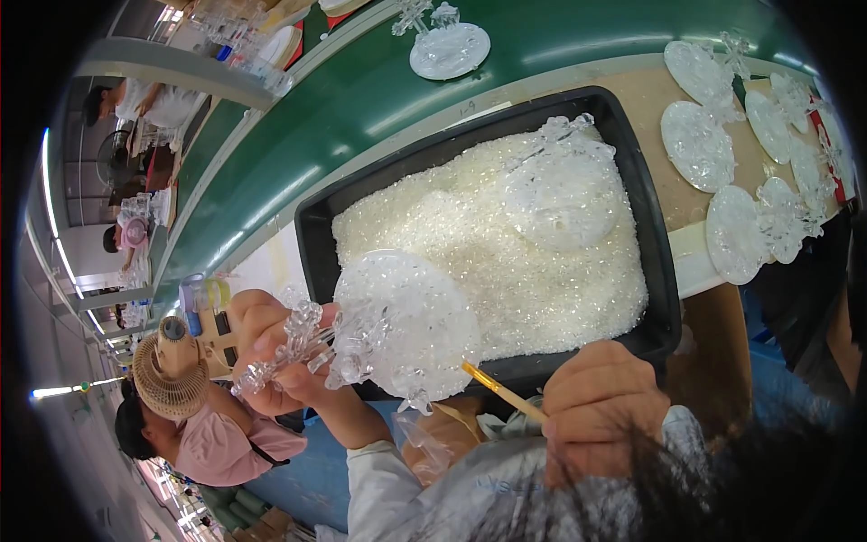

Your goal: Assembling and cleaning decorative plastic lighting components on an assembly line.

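My left hand (262, 348) grips a clear, glass-like figurine by its knobbly upper part. The figurine's round, whitish base (415, 312) is tilted toward me above the near left part of a black tray (312, 257), and its face is speckled. Closed around the wooden handle of a small paintbrush (510, 393) is my right hand (601, 406). The brush tip meets or nearly meets the lower right rim of the base. Shiny white granules (442, 212) fill the tray. A second figurine with a round base (569, 203) lies on them at the far right.
Several similar figurines (700, 144) lie on the brown board at the right. Another one (450, 50) rests on the green conveyor belt (334, 135) beyond the tray. At the left are a small fan (172, 366) and a person in pink (226, 438); other people sit farther along.
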Available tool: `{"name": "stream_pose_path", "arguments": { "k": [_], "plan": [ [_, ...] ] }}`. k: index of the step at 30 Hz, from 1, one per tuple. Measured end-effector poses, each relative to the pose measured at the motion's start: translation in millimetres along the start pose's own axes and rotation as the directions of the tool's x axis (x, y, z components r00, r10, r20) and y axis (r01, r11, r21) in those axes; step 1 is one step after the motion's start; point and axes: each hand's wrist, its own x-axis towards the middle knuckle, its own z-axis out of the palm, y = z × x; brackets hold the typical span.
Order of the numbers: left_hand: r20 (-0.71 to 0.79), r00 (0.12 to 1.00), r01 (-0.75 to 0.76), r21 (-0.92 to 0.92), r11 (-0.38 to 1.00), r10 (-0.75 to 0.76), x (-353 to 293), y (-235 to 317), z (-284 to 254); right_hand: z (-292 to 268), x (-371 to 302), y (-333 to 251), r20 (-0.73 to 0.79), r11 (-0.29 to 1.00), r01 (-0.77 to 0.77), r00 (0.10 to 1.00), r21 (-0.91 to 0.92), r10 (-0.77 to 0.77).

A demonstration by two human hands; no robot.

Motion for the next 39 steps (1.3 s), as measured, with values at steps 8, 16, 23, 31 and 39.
{"name": "stream_pose_path", "arguments": {
  "k": [8,16,23,31,39],
  "plan": [
    [-0.173,0.981,0.097,0.021,0.995,-0.092,-12,3,2,-4,9,-3,0.108,0.998,-0.059,0.993,0.030,0.055],
    [-0.108,0.993,0.043,0.048,0.998,-0.037,-2,1,7,0,9,-1,0.093,1.000,0.000,0.996,-0.004,0.000],
    [-0.123,0.992,0.004,-0.020,1.000,-0.007,-17,-11,2,23,4,14,-0.104,0.990,0.079,0.992,0.115,-0.068],
    [-0.099,0.994,0.027,-0.087,0.996,-0.036,-12,-15,3,22,2,17,-0.023,0.997,0.049,0.999,0.054,-0.048],
    [-0.089,0.883,0.464,0.017,0.885,-0.461,18,0,9,-19,41,-18,-0.084,0.988,-0.146,0.985,0.046,0.149]
  ]
}}
